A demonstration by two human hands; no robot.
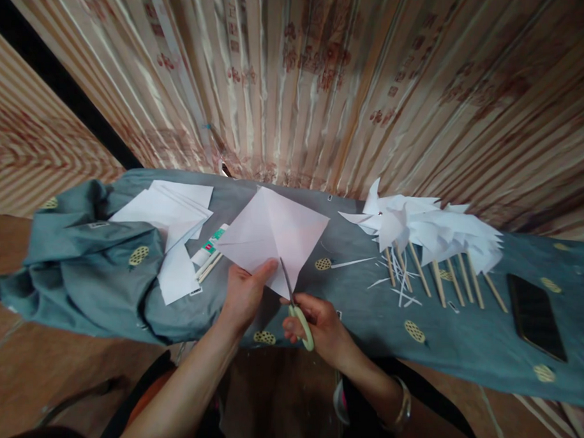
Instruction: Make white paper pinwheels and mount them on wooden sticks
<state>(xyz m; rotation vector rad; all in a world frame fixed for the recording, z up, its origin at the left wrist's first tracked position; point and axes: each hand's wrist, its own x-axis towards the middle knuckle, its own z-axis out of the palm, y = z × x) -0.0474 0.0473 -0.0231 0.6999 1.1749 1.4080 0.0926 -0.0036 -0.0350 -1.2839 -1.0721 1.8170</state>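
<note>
A square sheet of white paper (277, 228) with diagonal crease lines is held over the table by my left hand (246, 291), its thumb on top near the lower corner. My right hand (317, 319) grips a pair of scissors (303, 328) with pale green handles. One scissor blade lies across the paper near its lower corner, pointing toward the sheet's middle. To the left of the sheet are a green and white glue tube (211, 243) and some thin wooden sticks (208, 267).
White paper sheets (170, 205) lie on the left of the grey-green cloth (365, 324). Several paper pinwheels on sticks (430, 230) are piled at the right, beside thin paper strips (402, 283). A dark phone (536, 317) lies near the right end. A patterned curtain (296, 85) hangs behind.
</note>
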